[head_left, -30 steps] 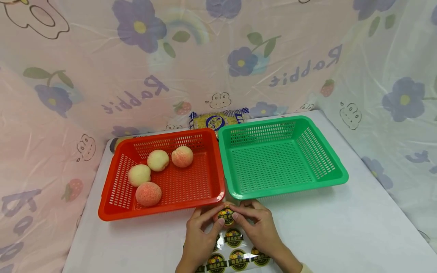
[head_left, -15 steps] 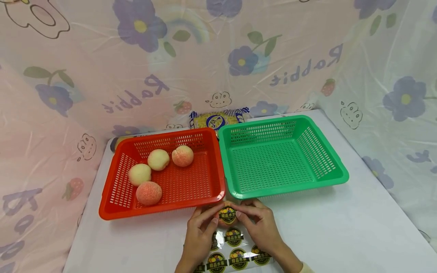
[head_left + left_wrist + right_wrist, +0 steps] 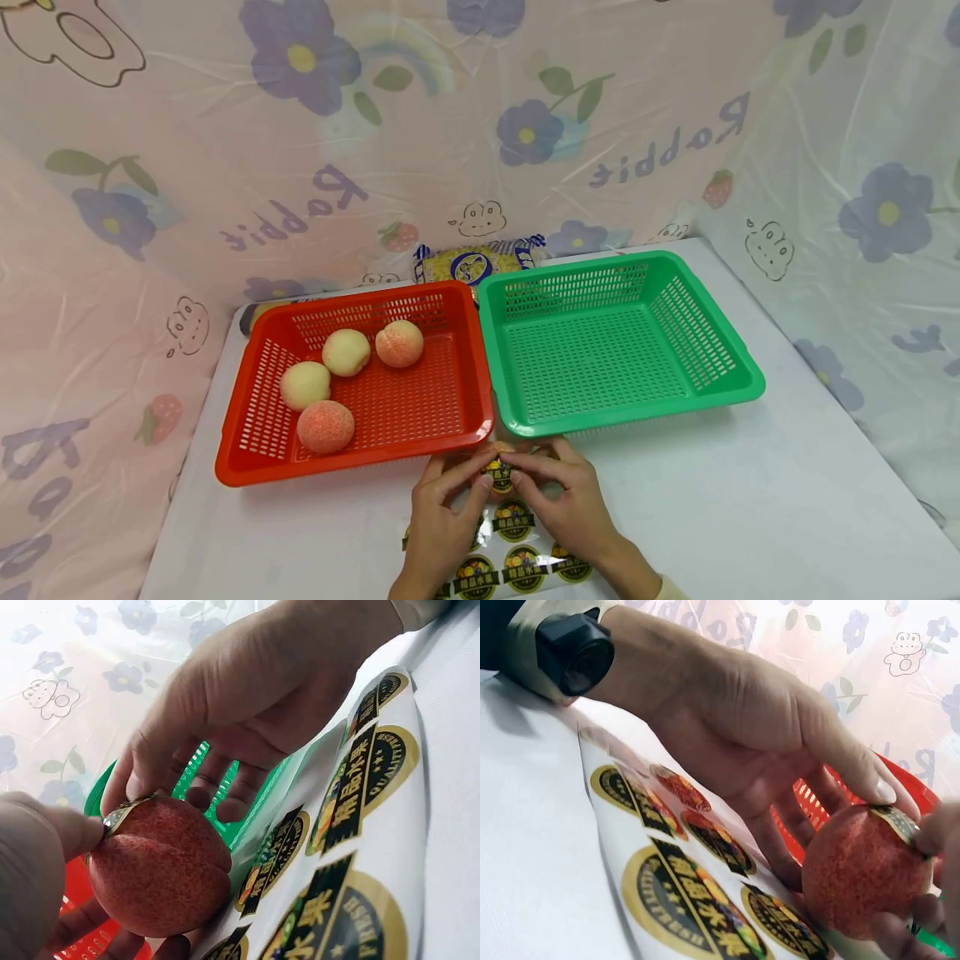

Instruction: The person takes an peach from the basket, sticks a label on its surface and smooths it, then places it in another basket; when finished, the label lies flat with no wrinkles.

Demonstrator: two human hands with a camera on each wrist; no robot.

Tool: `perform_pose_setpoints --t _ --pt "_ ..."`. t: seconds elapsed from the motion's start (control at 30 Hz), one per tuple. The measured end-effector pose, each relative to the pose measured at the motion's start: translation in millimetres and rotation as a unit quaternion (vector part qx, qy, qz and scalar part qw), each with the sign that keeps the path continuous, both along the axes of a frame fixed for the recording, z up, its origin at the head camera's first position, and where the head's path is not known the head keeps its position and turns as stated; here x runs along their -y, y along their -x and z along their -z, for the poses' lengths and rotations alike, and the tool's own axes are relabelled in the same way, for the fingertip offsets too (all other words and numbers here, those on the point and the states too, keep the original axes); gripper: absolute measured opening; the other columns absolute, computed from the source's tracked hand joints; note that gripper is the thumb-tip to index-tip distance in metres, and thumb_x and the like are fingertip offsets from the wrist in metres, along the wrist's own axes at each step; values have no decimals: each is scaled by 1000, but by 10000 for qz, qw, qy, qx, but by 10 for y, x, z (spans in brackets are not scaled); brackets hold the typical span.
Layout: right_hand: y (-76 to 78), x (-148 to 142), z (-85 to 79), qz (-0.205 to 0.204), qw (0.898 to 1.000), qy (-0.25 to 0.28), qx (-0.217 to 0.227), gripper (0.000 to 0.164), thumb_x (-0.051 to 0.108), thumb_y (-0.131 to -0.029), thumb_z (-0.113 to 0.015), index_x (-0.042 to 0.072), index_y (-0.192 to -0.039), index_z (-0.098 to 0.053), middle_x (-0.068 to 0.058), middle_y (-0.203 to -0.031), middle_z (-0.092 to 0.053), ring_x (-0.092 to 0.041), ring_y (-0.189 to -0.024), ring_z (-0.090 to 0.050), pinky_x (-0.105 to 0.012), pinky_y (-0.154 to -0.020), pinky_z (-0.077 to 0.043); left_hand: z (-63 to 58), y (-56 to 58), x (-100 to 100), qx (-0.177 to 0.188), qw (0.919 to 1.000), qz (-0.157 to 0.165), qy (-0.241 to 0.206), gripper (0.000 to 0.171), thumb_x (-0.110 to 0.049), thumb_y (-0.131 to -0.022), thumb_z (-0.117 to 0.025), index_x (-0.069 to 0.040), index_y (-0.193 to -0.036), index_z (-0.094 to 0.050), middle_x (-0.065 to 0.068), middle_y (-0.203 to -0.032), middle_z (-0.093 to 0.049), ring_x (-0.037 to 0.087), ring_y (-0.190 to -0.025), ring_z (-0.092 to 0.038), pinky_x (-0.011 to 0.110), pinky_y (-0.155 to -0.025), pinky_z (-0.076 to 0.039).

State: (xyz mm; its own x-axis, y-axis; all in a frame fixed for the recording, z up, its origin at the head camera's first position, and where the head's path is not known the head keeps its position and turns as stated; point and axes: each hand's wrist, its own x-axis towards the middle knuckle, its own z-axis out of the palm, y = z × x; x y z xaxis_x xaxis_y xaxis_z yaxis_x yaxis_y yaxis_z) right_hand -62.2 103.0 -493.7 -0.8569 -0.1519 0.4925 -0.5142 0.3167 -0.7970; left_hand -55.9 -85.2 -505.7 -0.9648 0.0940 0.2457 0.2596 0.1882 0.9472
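A reddish peach (image 3: 161, 877) is held between both hands close over the table, in front of the baskets. A round black-and-gold label sticker (image 3: 498, 475) lies on its top. My left hand (image 3: 442, 517) holds the peach from the left, its fingers curled round the side and its thumb at the sticker's edge. My right hand (image 3: 573, 500) has its thumb and index finger on the sticker's other edge. In the right wrist view, its other fingers bend behind the peach (image 3: 862, 870). Under the hands lies a glossy sheet of matching stickers (image 3: 523, 569), partly covered by the left hand.
A red basket (image 3: 352, 462) with several pale and pinkish peaches (image 3: 326, 427) stands at the back left. Beside it is a green basket (image 3: 637, 414). Behind them, a yellow-and-blue packet (image 3: 472, 265) lies against the patterned curtain (image 3: 420, 133).
The thumbs and index fingers shift over the sticker: half a second ago they were spread farther apart, and now they are closer together, covering more of it. The baskets stay put.
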Motion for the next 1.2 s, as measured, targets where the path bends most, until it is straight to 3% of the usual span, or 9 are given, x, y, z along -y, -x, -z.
perform_pose_setpoints --t 0.13,0.33,0.53,0.63,0.83,1.03,1.2 --pt "-23 15 -108 -379 9993 -64 17 44 -3 -81 -79 5 -123 -71 -8 -109 -57 -14 -83 -65 -30 -65 -59 -1 7 7 -166 9998 -23 126 38 -20 -91 -76 -18 -128 -70 2 -114 -60 17 -93 -63 23 -90 -55" --pt "-35 24 -116 -360 9988 -168 285 44 2 -86 -76 9 -129 -68 -9 -118 -57 -18 -88 -62 -27 -70 -56 13 12 20 -9 9999 58 -102 41 -19 -89 -78 -19 -130 -69 1 -124 -59 17 -102 -62 30 -92 -58" --pt "-37 21 -90 -136 9990 -164 391 40 4 -86 -77 10 -125 -71 -6 -98 -58 -15 -81 -58 -28 -65 -52 16 10 14 -118 9998 68 -107 43 -20 -88 -79 -21 -130 -68 -2 -132 -59 20 -120 -62 35 -92 -58" --pt "-31 14 -104 -278 9985 25 478 40 1 -85 -78 5 -124 -70 -8 -96 -57 -13 -80 -62 -26 -66 -57 15 9 21 -85 9997 131 -183 44 -20 -88 -79 -21 -130 -68 -2 -131 -60 21 -121 -62 36 -94 -57" --pt "-22 -2 -119 -441 9960 279 720 41 1 -85 -78 1 -125 -68 -11 -98 -57 -23 -81 -62 -29 -72 -62 14 26 20 -27 9995 207 -222 48 -21 -86 -81 -20 -131 -67 -1 -126 -63 18 -108 -65 35 -92 -58" --pt "-12 -25 -37 -520 9957 249 728 45 2 -84 -79 3 -128 -67 -10 -100 -56 -26 -82 -62 -31 -73 -62 1 18 18 -181 9997 45 -148 48 -16 -83 -83 -18 -129 -69 0 -128 -64 20 -113 -65 36 -91 -59" --pt "-8 -72 57 -673 9958 34 619 53 9 -84 -82 11 -133 -64 -4 -108 -56 -18 -87 -64 -31 -74 -62 -64 -41 72 -252 9995 10 -173 51 -11 -80 -85 -14 -129 -69 4 -126 -66 23 -114 -66 37 -89 -59"
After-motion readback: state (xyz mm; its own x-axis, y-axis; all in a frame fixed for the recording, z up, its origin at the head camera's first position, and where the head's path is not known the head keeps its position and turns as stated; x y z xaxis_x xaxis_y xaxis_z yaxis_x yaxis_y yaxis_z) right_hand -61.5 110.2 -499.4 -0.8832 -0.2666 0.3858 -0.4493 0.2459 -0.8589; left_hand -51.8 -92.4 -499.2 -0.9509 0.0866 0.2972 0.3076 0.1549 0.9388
